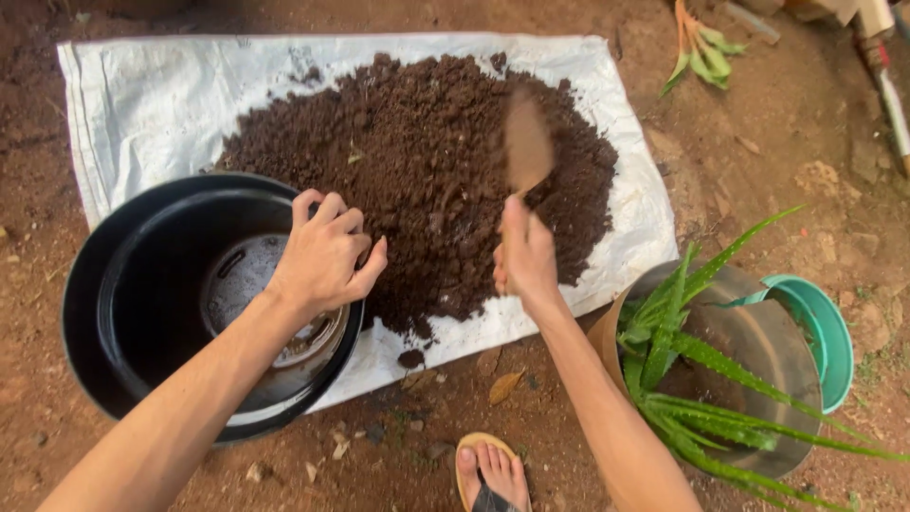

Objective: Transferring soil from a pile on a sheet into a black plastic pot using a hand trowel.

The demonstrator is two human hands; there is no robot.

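At the near edge of the soil heap (422, 171), the right hand (524, 258) is closed round the handle of a trowel (527, 147). The grip is tight, fingers wrapped fully. The trowel's long axis runs almost straight away from the person, blade end pointing up-frame over the heap; the blade is blurred, so whether it carries soil cannot be told. The left hand (324, 254) rests on the rim of the black pot (142, 228), fingers curled over the edge, thumb spread towards the soil. The pot stands partly on the white sack (152, 104) spread on the earth floor. To the right, an aloe plant (682, 351) sits in a brown pot beside a green pot (823, 327).
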